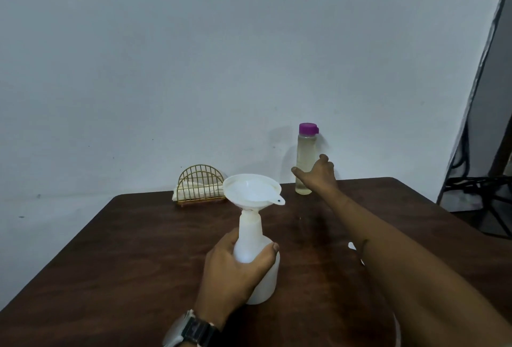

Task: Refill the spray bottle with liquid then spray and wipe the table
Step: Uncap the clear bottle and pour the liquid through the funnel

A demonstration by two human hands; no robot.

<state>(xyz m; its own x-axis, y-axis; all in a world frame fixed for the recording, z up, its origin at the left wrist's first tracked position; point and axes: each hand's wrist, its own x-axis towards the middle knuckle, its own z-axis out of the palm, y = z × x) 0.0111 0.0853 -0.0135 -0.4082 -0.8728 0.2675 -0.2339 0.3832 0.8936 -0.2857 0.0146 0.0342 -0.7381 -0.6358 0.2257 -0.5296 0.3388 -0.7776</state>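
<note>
A white spray bottle (253,238) without its sprayer head stands upright near the middle of the dark wooden table (116,258). A white funnel (252,191) sits in its neck. My left hand (235,266) is wrapped around the bottle's body. At the table's far edge stands a clear bottle (307,150) with a purple cap, filled with pale liquid. My right hand (318,173) reaches out to it with fingers spread, right in front of its lower part; a closed grip does not show.
A gold wire napkin holder (201,184) with folded white napkins stands at the far edge, left of the funnel. A small white object (352,246) peeks out from under my right forearm. Black metal legs (482,188) stand off the table's right side.
</note>
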